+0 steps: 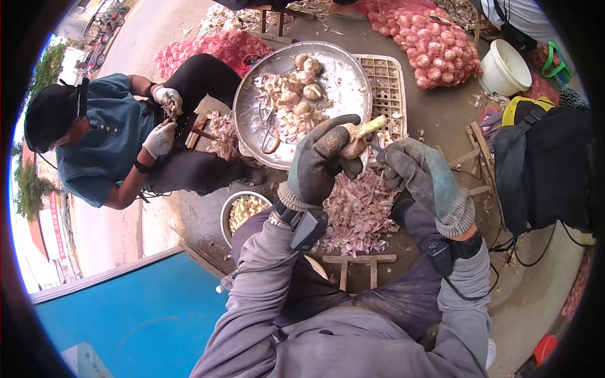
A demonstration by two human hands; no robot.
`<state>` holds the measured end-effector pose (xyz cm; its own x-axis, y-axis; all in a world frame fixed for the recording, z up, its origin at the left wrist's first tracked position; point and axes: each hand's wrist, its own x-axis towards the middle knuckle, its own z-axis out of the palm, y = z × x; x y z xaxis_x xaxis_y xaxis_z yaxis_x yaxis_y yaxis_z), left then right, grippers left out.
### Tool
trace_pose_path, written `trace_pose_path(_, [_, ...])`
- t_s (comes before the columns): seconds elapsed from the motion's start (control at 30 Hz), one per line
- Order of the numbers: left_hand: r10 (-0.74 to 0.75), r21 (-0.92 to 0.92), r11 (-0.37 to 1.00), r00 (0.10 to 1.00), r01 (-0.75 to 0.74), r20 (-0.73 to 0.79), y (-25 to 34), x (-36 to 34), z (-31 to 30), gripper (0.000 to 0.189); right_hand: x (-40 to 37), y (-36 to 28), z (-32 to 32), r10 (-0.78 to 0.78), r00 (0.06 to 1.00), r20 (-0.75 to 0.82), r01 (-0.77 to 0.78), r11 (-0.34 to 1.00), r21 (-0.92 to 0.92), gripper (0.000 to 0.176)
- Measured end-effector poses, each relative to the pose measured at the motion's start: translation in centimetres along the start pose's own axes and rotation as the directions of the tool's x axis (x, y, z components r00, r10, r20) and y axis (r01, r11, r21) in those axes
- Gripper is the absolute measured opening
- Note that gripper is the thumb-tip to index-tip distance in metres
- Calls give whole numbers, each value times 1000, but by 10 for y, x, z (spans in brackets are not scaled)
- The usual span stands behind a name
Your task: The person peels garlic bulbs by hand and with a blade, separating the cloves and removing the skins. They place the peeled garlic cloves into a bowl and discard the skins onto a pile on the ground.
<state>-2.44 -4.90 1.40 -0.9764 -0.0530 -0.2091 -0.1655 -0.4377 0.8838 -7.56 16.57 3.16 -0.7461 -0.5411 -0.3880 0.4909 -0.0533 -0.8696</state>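
My left hand point(318, 160), in a dark, soiled work glove, is closed around a garlic bulb point(354, 148) whose cut pale stem points up and right. Just right of the bulb, my right hand point(421, 173) in a grey-and-teal glove is closed, with the thin dark tip of what looks like a small knife point(377, 150) poking out toward the garlic. Its handle is hidden in the fingers. Beyond my hands stands a round metal tray point(346, 82) with several garlic bulbs point(302, 94) and loose skins. A tool with an orange curved handle point(272, 142) lies on it.
Garlic skins point(359, 217) are heaped between my knees. A bowl of peeled cloves point(247, 211) stands at left, near a seated co-worker point(107, 132) in white gloves. Red net sacks of garlic point(435, 50), a white bucket point(506, 68) and a black backpack point(548, 164) are around.
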Motion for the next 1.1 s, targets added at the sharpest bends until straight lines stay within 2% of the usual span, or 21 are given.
trace_pose_path(0.03, [-18, -53, 998, 1000, 19, 22, 0, 0, 3, 45, -1, -2, 0, 1, 1000, -4, -1, 1000, 1, 33])
trace_pose_path(0.1, [-4, -71, 997, 999, 7, 41, -1, 0, 6, 48, -3, -6, 0, -73, 997, 26, 78, 938, -337, 33])
trace_pose_path(0.17, [0, -87, 996, 995, 9, 102, -1, 0, 5, 51, -3, -4, 1, -82, 997, 5, 79, 937, -342, 33])
trace_pose_path(0.3, [-9, -99, 995, 994, 20, 107, -4, 3, 6, 53, -3, -6, 2, -145, 989, 1, 132, 899, -417, 33])
trace_pose_path(0.4, [-38, -124, 991, 995, 50, 94, -6, 4, 7, 53, -3, -6, 4, -119, 993, -12, 104, 909, -404, 33])
trace_pose_path(0.57, [-37, 2, 999, 997, 37, 65, 0, 3, 11, 53, -3, -7, 5, -103, 994, -28, 86, 930, -359, 33])
trace_pose_path(0.7, [-34, -36, 999, 998, 36, 54, -1, 2, 15, 50, -2, -8, 5, -50, 998, -31, 39, 956, -292, 33])
trace_pose_path(0.83, [-42, -6, 999, 998, 43, 47, -6, 0, 15, 48, -1, -1, 1, -48, 999, -10, 43, 953, -300, 33])
trace_pose_path(0.87, [-32, -25, 999, 998, 33, 49, -8, 2, 14, 47, -2, -1, 4, -26, 999, -34, 17, 965, -260, 32])
trace_pose_path(0.9, [-42, 38, 998, 998, 41, 42, -5, 0, 15, 48, -1, -5, 6, -20, 998, -55, 8, 975, -222, 31])
trace_pose_path(0.97, [-45, -71, 996, 996, 51, 72, -12, 0, 12, 47, -3, -13, 8, -34, 999, -32, 26, 973, -228, 28])
trace_pose_path(1.03, [-53, -151, 986, 990, 72, 127, -12, 1, 12, 48, -6, -17, 5, 14, 1000, 11, -11, 964, -264, 26])
trace_pose_path(1.1, [-41, -220, 973, 988, 74, 148, -14, -2, 14, 49, -7, -16, 4, -23, 999, 38, 33, 963, -269, 26])
